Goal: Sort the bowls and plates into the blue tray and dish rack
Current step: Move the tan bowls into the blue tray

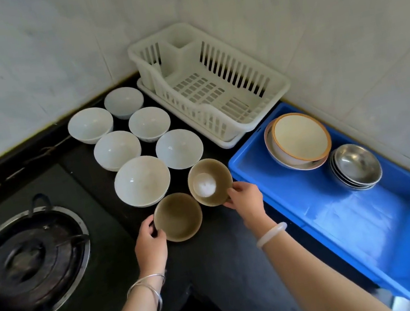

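Gripping brown bowls on dark counter | left hand (149, 243) fingers clamped on near bowl (178, 217) rim | right hand (246, 200) clamped on tilted bowl (210, 182) | blue tray (379, 248) right, dish rack (213, 82) far

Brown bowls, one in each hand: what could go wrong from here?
1. The right hand pinches only the rim of its tilted brown bowl; it may slip.
2. The left hand has its brown bowl close to the nearest white bowl; lifting could knock it.
3. In the blue tray, the orange-rimmed bowl sits tilted and may shift.
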A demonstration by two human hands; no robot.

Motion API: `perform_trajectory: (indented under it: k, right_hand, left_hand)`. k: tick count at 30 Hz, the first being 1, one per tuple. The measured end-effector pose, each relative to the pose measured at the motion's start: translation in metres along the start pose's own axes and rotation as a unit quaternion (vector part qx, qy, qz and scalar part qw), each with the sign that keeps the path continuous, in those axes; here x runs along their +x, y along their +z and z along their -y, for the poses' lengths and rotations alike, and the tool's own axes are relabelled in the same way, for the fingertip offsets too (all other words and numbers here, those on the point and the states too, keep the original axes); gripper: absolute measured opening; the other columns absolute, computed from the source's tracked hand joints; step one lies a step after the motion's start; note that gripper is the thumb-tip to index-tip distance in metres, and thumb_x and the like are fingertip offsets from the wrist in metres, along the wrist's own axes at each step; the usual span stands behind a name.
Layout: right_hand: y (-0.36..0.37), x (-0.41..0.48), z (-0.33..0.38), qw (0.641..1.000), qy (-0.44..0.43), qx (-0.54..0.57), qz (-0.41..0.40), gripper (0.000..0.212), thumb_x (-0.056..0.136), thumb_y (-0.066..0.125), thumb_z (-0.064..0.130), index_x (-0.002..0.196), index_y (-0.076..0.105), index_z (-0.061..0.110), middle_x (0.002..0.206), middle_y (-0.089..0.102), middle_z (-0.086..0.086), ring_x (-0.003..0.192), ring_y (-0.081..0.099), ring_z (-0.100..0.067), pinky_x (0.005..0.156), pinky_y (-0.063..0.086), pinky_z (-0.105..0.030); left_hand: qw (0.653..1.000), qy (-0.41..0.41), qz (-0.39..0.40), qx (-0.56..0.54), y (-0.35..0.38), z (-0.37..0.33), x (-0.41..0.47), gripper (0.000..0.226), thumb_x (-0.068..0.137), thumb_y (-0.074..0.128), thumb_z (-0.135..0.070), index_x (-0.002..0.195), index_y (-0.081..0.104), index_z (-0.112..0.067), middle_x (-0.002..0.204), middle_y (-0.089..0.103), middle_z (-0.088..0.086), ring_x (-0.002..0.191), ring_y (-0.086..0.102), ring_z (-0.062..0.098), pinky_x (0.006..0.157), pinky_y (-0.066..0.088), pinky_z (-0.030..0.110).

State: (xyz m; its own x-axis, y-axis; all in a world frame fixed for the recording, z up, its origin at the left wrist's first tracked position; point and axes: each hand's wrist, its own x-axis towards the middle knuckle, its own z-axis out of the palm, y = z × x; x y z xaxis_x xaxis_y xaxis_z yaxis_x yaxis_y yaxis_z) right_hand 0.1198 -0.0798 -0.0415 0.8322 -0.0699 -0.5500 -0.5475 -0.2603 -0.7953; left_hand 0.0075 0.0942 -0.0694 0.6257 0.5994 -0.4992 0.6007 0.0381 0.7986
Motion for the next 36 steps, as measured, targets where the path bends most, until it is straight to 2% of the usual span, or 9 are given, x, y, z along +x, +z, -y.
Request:
perform_trajectory:
  k: [6, 13, 16, 20, 23, 26, 30, 32, 36]
  right_hand:
    - [0.01, -0.031, 0.004, 0.995, -0.042, -0.067, 0.052, 0.012, 0.09, 0.061, 0.018, 0.1, 0.066, 0.019, 0.093, 0.071, -0.002, 0.079, 0.07, -0.009, 0.069, 0.058, -0.02]
    - [0.035, -0.041, 0.0, 0.985, -0.054, -0.16, 0.041, 0.011, 0.088, 0.063, 0.017, 0.098, 0.067, 0.018, 0.078, 0.066, 0.004, 0.069, 0.068, -0.007, 0.068, 0.058, -0.022]
    - [0.042, -0.041, -0.001, 0.981, -0.05, -0.184, 0.038, 0.008, 0.087, 0.064, 0.016, 0.094, 0.065, 0.019, 0.076, 0.066, 0.003, 0.069, 0.068, -0.009, 0.068, 0.058, -0.023]
    - [0.049, -0.04, -0.002, 0.974, -0.044, -0.221, 0.032, 0.009, 0.086, 0.062, 0.013, 0.092, 0.062, 0.02, 0.082, 0.066, -0.002, 0.073, 0.067, -0.013, 0.065, 0.057, -0.024]
    - [0.05, -0.037, -0.006, 0.965, -0.064, -0.253, 0.021, 0.014, 0.086, 0.062, 0.012, 0.097, 0.058, 0.021, 0.086, 0.061, 0.001, 0.07, 0.058, -0.007, 0.053, 0.042, -0.016]
    - [0.05, -0.032, -0.012, 0.974, -0.052, -0.219, 0.038, 0.027, 0.086, 0.063, 0.011, 0.109, 0.055, 0.021, 0.086, 0.058, 0.003, 0.069, 0.056, -0.005, 0.052, 0.04, -0.014]
    - [0.05, -0.028, -0.016, 0.99, 0.072, -0.061, 0.101, 0.039, 0.091, 0.059, 0.014, 0.128, 0.052, 0.021, 0.106, 0.065, -0.003, 0.086, 0.066, -0.015, 0.066, 0.057, -0.025]
    - [0.05, -0.029, -0.019, 0.985, 0.112, 0.004, 0.129, 0.036, 0.093, 0.056, 0.015, 0.129, 0.054, 0.018, 0.111, 0.067, -0.007, 0.091, 0.068, -0.02, 0.065, 0.059, -0.027]
    - [0.04, -0.033, -0.022, 0.987, 0.102, 0.03, 0.122, 0.031, 0.094, 0.055, 0.013, 0.124, 0.059, 0.016, 0.111, 0.066, -0.005, 0.093, 0.068, -0.018, 0.064, 0.059, -0.024]
  left_hand:
    - [0.993, -0.041, 0.04, -0.106, -0.004, 0.004, 0.004, 0.036, 0.094, 0.045, -0.008, 0.128, 0.052, -0.017, 0.128, 0.057, 0.014, 0.113, 0.057, 0.029, 0.098, 0.047, 0.044]
    - [0.984, -0.055, 0.038, -0.164, -0.007, 0.009, 0.004, 0.039, 0.098, 0.039, -0.025, 0.133, 0.047, -0.009, 0.126, 0.055, 0.015, 0.107, 0.057, 0.031, 0.09, 0.046, 0.037]
    - [0.986, -0.046, 0.046, -0.151, -0.008, 0.01, 0.003, 0.038, 0.098, 0.041, -0.025, 0.132, 0.048, -0.01, 0.126, 0.056, 0.014, 0.108, 0.058, 0.03, 0.092, 0.047, 0.037]
    - [0.994, -0.028, 0.056, -0.084, -0.009, 0.011, 0.003, 0.037, 0.095, 0.047, -0.014, 0.132, 0.049, -0.012, 0.127, 0.057, 0.015, 0.11, 0.059, 0.03, 0.096, 0.048, 0.041]
    - [0.997, -0.018, 0.058, -0.036, -0.011, 0.013, 0.005, 0.041, 0.093, 0.049, -0.009, 0.134, 0.048, -0.014, 0.13, 0.057, 0.014, 0.116, 0.057, 0.03, 0.102, 0.044, 0.048]
    - [0.997, -0.022, 0.064, -0.044, -0.013, 0.012, 0.005, 0.042, 0.093, 0.049, -0.008, 0.134, 0.047, -0.013, 0.128, 0.058, 0.015, 0.111, 0.059, 0.028, 0.099, 0.047, 0.043]
    - [0.988, -0.065, 0.083, -0.111, -0.01, 0.009, 0.004, 0.043, 0.094, 0.046, -0.007, 0.137, 0.043, -0.01, 0.125, 0.057, 0.017, 0.102, 0.059, 0.024, 0.091, 0.048, 0.035]
    - [0.984, -0.075, 0.089, -0.131, -0.009, 0.007, 0.003, 0.044, 0.094, 0.045, -0.007, 0.138, 0.042, -0.012, 0.127, 0.055, 0.016, 0.105, 0.058, 0.025, 0.092, 0.048, 0.035]
    - [0.986, -0.06, 0.093, -0.128, -0.006, -0.001, -0.004, 0.043, 0.093, 0.046, -0.007, 0.136, 0.045, -0.014, 0.128, 0.055, 0.015, 0.11, 0.057, 0.027, 0.09, 0.049, 0.034]
